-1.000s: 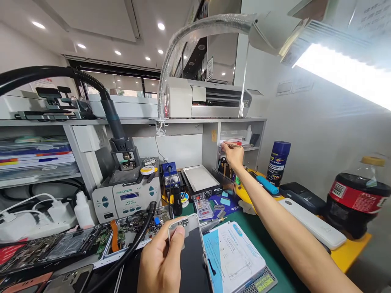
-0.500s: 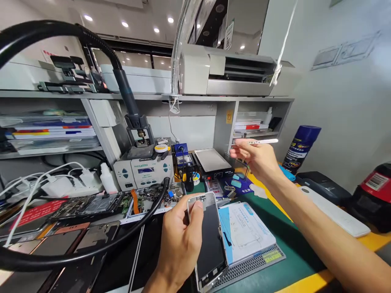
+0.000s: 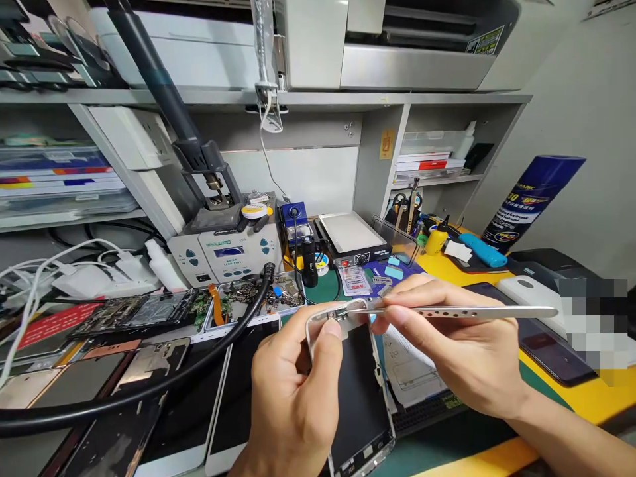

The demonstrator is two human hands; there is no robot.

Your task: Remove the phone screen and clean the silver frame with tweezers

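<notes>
Left hand (image 3: 293, 404) grips the phone frame (image 3: 358, 397) by its left edge, thumb pressed on the top corner, frame tilted up off the worktop (image 3: 447, 444). Right hand (image 3: 457, 358) pinches tweezers (image 3: 462, 311) between thumb and fingers; the tips meet the frame's top edge just beside the left thumb, handle pointing away to the right. Beyond the grip: parts tray (image 3: 253, 295), rework station (image 3: 228, 248), hot plate (image 3: 350, 238). Left of it, black hose (image 3: 163, 391) over spare screens (image 3: 163, 424). Far right, spray can (image 3: 534, 202).
</notes>
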